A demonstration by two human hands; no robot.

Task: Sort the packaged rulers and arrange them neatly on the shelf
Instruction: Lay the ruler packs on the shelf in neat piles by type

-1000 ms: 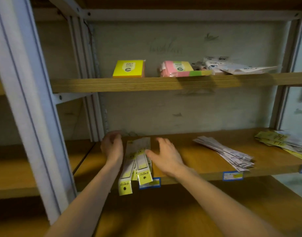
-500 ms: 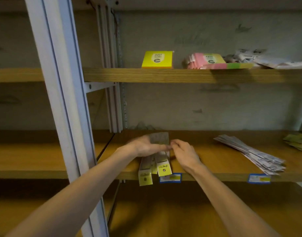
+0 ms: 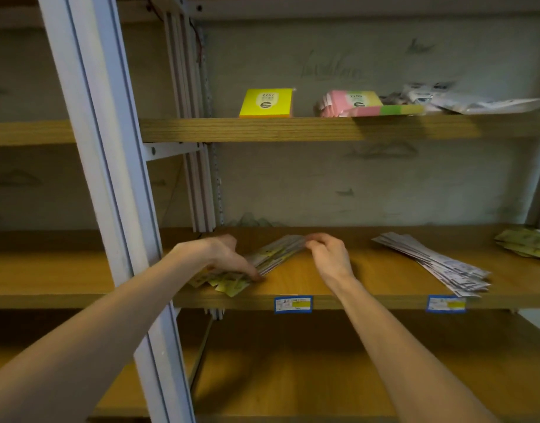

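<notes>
on middle shelf (image 3: pixel 369 288) | both hands (image 3: pixel 222 257) grip ruler stack (image 3: pixel 277 253) ends

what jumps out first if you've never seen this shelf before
Two bare arms reach in: the left hand and right hand grip the ends of a bundle of packaged rulers on the middle shelf. Above, a bright yellow pad stands out. A pale metal post cuts across the left foreground.

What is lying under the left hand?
The near, yellow-tagged ends of the ruler packs lie under the left hand. The hand covers how those ends are aligned.
</notes>
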